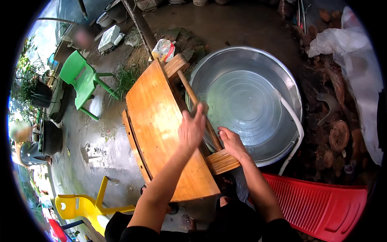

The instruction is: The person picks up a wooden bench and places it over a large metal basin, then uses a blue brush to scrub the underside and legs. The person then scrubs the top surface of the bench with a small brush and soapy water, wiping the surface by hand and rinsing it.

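Note:
A wooden chair [155, 121] with a smooth, curved orange-brown panel stands tilted before me, partly over the rim of a large round metal basin [288, 72]. My left hand [192, 131] is at the chair's round rung, its fingers closed around a dark, roundish thing [204, 107] that is mostly hidden and blurred. Lower down, my right hand [233, 143] grips the thick wooden end piece where the rung meets it. Shallow, cloudy water [246, 101] lies in the basin, and a white hose [293, 115] hangs over its right side.
A red plastic chair back [318, 205] lies at the lower right, with cut logs [338, 135] and white sheeting [363, 76] beyond. Green [82, 80] and yellow [82, 207] plastic chairs are on the left. A person [32, 147] is at the far left edge. The concrete floor [100, 149] is wet.

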